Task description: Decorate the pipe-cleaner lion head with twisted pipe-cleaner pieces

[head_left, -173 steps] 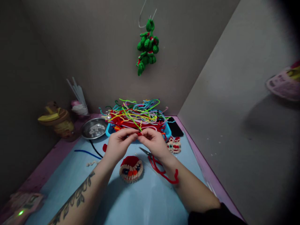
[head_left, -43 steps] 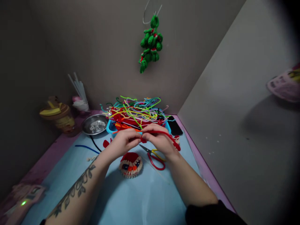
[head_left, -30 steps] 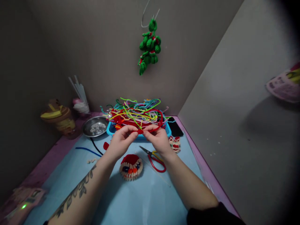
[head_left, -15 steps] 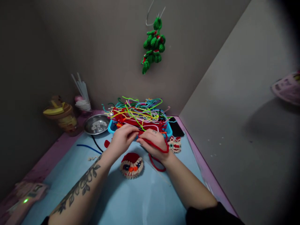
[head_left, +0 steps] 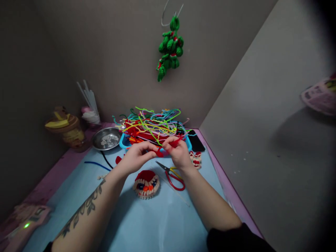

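My left hand (head_left: pixel 140 155) pinches one end of a red pipe cleaner (head_left: pixel 159 153) between thumb and fingertips. Opposite it, my right hand (head_left: pixel 180 155) has closed on the same red strand, whose far part is smeared by motion above the fingers. Below the hands lies a small round fuzzy face (head_left: pixel 146 184) with a red top, cream loops, dark blue eyes and an orange middle. Scissors (head_left: pixel 173 176) with red and yellow handles rest under my right wrist, blades pointing away to the left.
Beyond the hands, a blue basket (head_left: pixel 122 141) overflows with coloured pipe cleaners (head_left: pixel 157 122). A metal bowl (head_left: pixel 98 141) holds small white bits. Blue (head_left: pixel 97 164) and black (head_left: pixel 106 160) stems lie left. A phone (head_left: pixel 197 141) and a cream-red piece (head_left: pixel 196 161) are right. A glue gun (head_left: pixel 28 220) sits front left.
My right hand has turned and lifted slightly, and the red strand that lay across its back now extends above its fingers. The scissors show more fully. The left hand stays nearly in place.
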A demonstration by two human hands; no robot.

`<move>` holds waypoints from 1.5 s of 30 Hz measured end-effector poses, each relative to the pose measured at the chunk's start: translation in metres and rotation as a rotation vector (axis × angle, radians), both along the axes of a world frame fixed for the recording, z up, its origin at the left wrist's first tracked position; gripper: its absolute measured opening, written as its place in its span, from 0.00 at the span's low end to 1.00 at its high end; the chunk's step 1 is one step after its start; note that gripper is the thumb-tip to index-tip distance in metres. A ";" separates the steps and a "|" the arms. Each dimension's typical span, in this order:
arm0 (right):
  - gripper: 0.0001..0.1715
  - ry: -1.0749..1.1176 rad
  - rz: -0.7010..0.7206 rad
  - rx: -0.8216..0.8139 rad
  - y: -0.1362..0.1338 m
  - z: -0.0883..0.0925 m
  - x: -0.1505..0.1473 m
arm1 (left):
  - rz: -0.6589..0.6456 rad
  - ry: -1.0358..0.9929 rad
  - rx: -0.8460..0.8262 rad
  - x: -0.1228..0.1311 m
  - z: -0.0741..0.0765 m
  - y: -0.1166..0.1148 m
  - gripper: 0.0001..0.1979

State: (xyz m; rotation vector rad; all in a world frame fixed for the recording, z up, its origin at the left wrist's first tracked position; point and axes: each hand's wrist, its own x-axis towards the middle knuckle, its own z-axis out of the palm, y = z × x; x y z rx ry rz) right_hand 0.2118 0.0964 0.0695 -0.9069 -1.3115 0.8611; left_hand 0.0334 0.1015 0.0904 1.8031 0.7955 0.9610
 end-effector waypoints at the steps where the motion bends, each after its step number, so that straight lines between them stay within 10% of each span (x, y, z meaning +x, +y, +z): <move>1: 0.07 0.008 -0.009 -0.006 0.001 -0.001 0.000 | 0.042 -0.047 -0.029 0.000 -0.002 0.001 0.05; 7: 0.07 -0.164 -0.053 0.004 -0.002 -0.007 -0.008 | 0.280 -0.204 -0.044 0.003 -0.013 0.006 0.08; 13: 0.09 -0.610 -0.053 0.315 -0.012 -0.011 -0.019 | 0.438 -0.005 0.299 0.000 -0.014 0.006 0.05; 21: 0.06 -0.627 0.056 0.237 -0.024 0.006 -0.017 | 0.233 0.417 0.704 -0.012 -0.021 0.014 0.11; 31: 0.05 -0.124 -0.060 -0.079 -0.007 0.002 -0.004 | -0.030 0.187 0.451 -0.007 -0.012 0.010 0.05; 45: 0.12 -0.269 -0.015 -0.035 -0.009 -0.012 -0.022 | 0.376 0.009 0.343 0.000 -0.013 0.004 0.05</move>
